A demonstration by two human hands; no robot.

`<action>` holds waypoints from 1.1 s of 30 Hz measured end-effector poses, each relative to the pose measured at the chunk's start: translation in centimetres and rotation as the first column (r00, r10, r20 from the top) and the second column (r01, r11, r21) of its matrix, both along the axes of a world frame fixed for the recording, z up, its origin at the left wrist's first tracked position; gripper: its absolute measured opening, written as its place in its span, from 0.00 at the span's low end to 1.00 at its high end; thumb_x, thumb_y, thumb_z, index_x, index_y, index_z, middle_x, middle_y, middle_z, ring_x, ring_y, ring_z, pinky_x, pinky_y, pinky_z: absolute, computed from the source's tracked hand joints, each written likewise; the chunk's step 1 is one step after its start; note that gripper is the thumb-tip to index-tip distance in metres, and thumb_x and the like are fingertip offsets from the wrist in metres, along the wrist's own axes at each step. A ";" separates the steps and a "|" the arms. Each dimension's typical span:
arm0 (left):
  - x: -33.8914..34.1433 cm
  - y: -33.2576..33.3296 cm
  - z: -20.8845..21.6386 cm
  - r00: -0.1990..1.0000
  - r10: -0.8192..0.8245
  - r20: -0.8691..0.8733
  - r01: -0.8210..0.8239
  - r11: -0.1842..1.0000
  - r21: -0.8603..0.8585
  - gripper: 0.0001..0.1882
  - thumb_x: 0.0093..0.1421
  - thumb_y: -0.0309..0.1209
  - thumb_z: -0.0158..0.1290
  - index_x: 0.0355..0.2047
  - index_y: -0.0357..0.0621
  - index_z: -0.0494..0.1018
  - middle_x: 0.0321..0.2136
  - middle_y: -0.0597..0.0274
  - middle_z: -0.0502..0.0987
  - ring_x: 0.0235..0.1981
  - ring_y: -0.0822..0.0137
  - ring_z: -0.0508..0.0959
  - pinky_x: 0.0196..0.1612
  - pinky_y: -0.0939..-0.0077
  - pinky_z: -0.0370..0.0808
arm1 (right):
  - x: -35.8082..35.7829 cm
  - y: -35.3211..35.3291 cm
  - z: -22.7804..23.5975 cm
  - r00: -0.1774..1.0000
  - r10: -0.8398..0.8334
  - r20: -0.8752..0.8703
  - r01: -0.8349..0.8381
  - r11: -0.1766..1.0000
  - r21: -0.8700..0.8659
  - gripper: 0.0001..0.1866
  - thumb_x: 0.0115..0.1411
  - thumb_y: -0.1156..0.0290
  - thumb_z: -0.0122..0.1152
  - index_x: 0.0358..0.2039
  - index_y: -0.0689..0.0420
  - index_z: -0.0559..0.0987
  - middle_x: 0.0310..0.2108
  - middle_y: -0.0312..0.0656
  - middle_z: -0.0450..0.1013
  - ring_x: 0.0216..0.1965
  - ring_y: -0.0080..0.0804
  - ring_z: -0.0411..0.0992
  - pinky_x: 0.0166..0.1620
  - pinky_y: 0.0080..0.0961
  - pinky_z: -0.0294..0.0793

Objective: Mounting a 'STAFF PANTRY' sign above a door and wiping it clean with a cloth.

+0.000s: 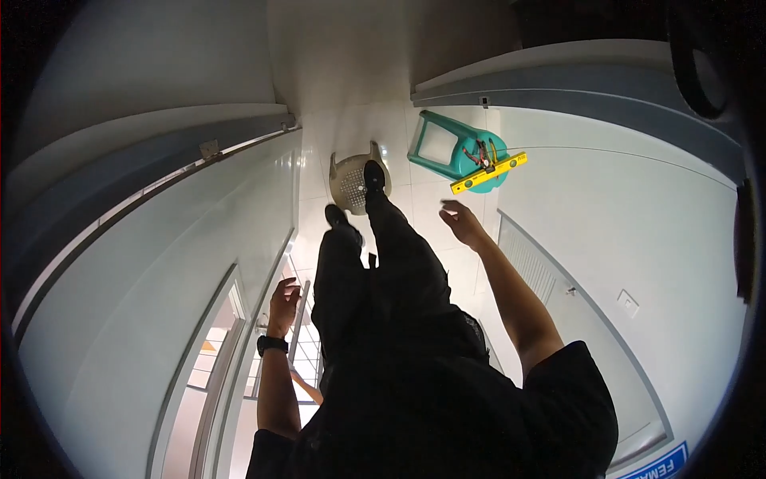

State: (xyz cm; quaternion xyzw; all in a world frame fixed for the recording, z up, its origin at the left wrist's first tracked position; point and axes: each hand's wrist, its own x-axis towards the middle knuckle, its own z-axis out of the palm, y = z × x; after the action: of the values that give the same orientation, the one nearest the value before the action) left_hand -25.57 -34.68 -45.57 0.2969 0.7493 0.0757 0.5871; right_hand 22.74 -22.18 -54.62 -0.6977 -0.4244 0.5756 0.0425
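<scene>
My left hand (285,303), with a dark watch on the wrist, hangs at my left side. Its fingers are loosely bent and apart, with nothing in them. Out in front on the right, my right hand (461,222) is open, holding nothing. Nearest to it is a yellow spirit level (488,173), which lies across a green plastic chair (439,165). Pliers-like tools with red handles (482,152) lie beside the level on the chair. One of my black shoes (373,176) rests on a beige perforated plastic stool (349,190); the other is at its near left edge.
Pale walls (622,207) stand close on both sides of a narrow, light-tiled floor (399,128). To the right is a closed door (574,319) with a light switch (628,302) beside it. An open doorway (211,351) is on the left. Part of another person's arm (307,389) shows near there.
</scene>
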 end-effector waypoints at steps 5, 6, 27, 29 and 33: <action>-1.8 3.2 -5.1 0.984 -0.160 -0.084 0.169 0.980 0.110 0.17 0.64 0.30 0.51 0.53 0.42 0.68 0.38 0.52 0.80 0.36 0.62 0.81 0.39 0.71 0.77 | -7.8 12.1 -0.1 0.347 -0.741 -0.575 0.842 0.516 -0.157 0.39 0.66 0.45 0.47 0.68 0.53 0.49 0.68 0.43 0.51 0.62 0.43 0.60 0.61 0.48 0.62; -1.2 5.5 -5.4 0.983 -0.160 -0.090 0.169 0.980 0.101 0.17 0.64 0.30 0.51 0.53 0.42 0.68 0.39 0.52 0.80 0.36 0.62 0.81 0.39 0.71 0.77 | -9.5 15.0 -0.9 0.302 -0.623 -0.722 0.789 0.589 -0.177 0.40 0.65 0.44 0.48 0.68 0.54 0.50 0.68 0.45 0.52 0.64 0.42 0.58 0.61 0.45 0.62; -11.3 -22.2 -49.3 0.874 -0.460 -0.156 0.480 0.868 0.127 0.19 0.59 0.39 0.52 0.44 0.37 0.73 0.33 0.46 0.80 0.38 0.47 0.79 0.41 0.57 0.76 | 1.1 -13.6 -26.9 0.910 -0.062 0.409 -0.168 0.848 0.503 0.17 0.58 0.59 0.64 0.41 0.59 0.76 0.35 0.55 0.76 0.39 0.52 0.75 0.41 0.41 0.73; -14.5 -31.4 -49.0 0.774 -0.628 0.074 0.618 0.777 0.120 0.17 0.58 0.36 0.59 0.44 0.41 0.75 0.31 0.55 0.80 0.32 0.64 0.79 0.37 0.68 0.76 | 1.2 -22.2 -27.7 0.919 0.055 0.390 -0.220 0.893 0.393 0.17 0.58 0.59 0.64 0.40 0.58 0.76 0.34 0.53 0.77 0.37 0.51 0.76 0.38 0.41 0.74; -14.9 -34.0 -46.2 0.967 -0.180 0.181 0.208 0.967 -0.150 0.14 0.60 0.31 0.56 0.46 0.43 0.73 0.32 0.56 0.80 0.29 0.65 0.80 0.30 0.71 0.77 | 2.3 -36.2 -28.1 0.945 -0.161 0.286 0.160 0.987 0.025 0.18 0.61 0.60 0.61 0.43 0.61 0.80 0.30 0.49 0.79 0.28 0.37 0.77 0.35 0.31 0.77</action>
State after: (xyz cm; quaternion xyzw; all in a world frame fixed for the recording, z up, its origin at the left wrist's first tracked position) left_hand -40.49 -68.66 -91.73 0.3111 0.6686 -0.0212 0.6751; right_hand 25.00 -58.34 -82.70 -0.8059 -0.3683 0.4628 0.0276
